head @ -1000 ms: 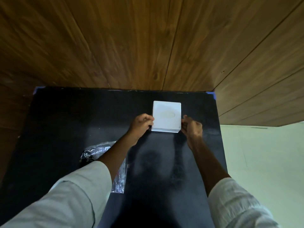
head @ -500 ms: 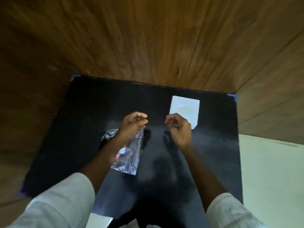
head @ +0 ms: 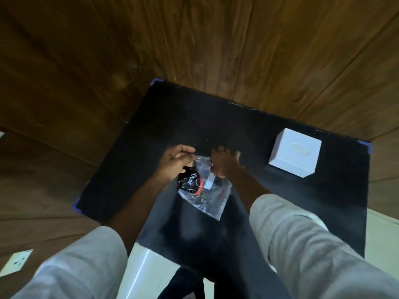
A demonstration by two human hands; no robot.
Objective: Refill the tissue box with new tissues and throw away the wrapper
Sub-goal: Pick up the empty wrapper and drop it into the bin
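Observation:
The white tissue box (head: 295,152) stands closed on the black table top (head: 151,126), near the far right corner, its oval slot facing up. The clear plastic wrapper (head: 207,197) with dark and red print lies in the middle of the table. My left hand (head: 174,164) pinches the wrapper's upper left edge. My right hand (head: 224,164) covers and grips its upper right corner, though the fingers are blurred. Both hands are well to the left of the box and apart from it.
Brown wooden panels (head: 216,39) rise behind and to the left of the table. Blue tape marks the table's corners (head: 368,147). A white wall socket (head: 16,263) shows at the lower left. A pale floor (head: 382,234) lies to the right.
Both hands let go of the tissue box and moved left to the wrapper, taking hold of its top edge. My view swung left, so the box now sits far right.

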